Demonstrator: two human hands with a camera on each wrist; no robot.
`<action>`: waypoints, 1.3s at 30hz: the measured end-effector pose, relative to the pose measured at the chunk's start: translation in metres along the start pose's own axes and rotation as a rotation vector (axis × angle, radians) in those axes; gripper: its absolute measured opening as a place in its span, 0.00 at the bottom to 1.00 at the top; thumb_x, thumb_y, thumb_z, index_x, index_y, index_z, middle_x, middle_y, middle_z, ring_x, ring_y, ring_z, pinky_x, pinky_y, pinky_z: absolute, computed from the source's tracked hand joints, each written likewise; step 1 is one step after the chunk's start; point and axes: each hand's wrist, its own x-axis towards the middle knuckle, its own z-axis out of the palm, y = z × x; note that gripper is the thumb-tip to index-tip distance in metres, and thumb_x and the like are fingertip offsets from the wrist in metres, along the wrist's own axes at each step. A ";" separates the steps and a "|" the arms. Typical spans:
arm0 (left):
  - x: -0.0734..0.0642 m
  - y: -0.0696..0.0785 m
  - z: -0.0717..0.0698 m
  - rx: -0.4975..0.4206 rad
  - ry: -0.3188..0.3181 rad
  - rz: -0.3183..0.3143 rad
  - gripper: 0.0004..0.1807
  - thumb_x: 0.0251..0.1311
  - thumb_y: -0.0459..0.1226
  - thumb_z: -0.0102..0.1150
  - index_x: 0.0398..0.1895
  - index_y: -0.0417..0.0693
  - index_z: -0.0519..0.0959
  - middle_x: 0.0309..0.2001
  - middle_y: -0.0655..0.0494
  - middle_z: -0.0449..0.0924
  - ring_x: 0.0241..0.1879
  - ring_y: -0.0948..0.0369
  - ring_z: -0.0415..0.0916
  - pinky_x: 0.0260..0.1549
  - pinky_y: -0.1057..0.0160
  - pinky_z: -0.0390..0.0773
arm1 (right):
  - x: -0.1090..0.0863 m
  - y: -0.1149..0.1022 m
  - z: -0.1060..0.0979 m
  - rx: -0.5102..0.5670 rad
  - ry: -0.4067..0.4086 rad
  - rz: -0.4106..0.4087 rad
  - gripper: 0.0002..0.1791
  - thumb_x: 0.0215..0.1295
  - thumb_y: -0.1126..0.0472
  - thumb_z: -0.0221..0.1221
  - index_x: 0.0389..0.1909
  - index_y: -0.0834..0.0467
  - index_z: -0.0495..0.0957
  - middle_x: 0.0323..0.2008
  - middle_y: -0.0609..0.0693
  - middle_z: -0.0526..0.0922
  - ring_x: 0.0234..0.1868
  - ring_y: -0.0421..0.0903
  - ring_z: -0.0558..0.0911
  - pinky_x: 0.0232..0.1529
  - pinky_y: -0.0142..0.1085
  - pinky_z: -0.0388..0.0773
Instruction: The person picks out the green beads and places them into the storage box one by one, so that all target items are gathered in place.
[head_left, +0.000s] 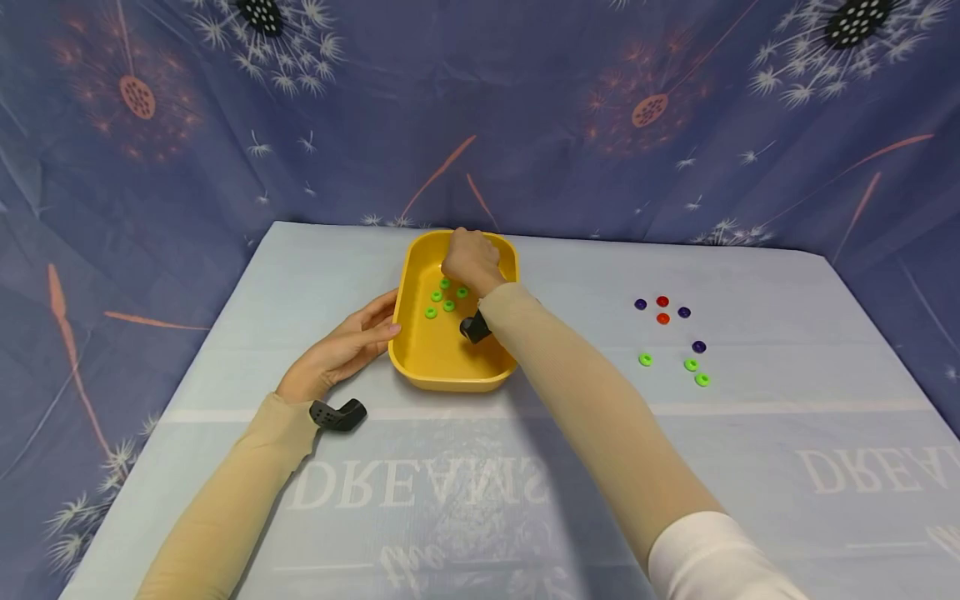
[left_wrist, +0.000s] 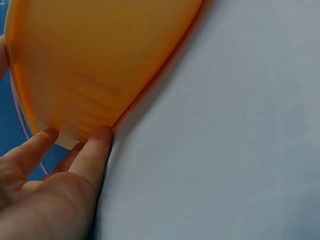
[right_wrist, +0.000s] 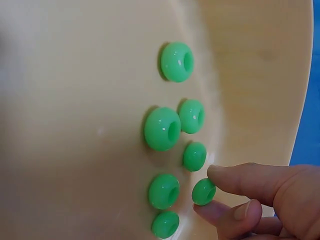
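A yellow plastic tray [head_left: 420,354] holds several green ring-shaped beads [head_left: 437,296] on its floor. Inside its far end, my right hand [head_left: 471,260] reaches down with the fingertips hidden in the head view. The right wrist view shows that hand pinching one green bead [right_wrist: 204,192] between thumb and finger, close to the tray wall. Several other green beads [right_wrist: 162,128] lie beside it. My left hand [head_left: 348,346] touches the tray's left side, its fingers fairly straight against the outer wall [left_wrist: 75,75] and the thumb near the rim.
Right of the tray, loose beads lie on the pale cloth-covered table [head_left: 810,333]: two red beads [head_left: 663,318], several dark purple beads [head_left: 684,312] and green beads [head_left: 692,365]. A blue patterned curtain [head_left: 525,108] hangs behind the table's far edge.
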 end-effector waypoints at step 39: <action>0.000 0.000 0.001 0.003 -0.015 0.017 0.43 0.71 0.32 0.53 0.80 0.45 0.39 0.80 0.45 0.37 0.75 0.49 0.46 0.61 0.69 0.73 | -0.011 0.013 -0.021 0.122 0.132 -0.075 0.13 0.68 0.54 0.58 0.28 0.55 0.67 0.23 0.48 0.65 0.22 0.44 0.68 0.21 0.32 0.64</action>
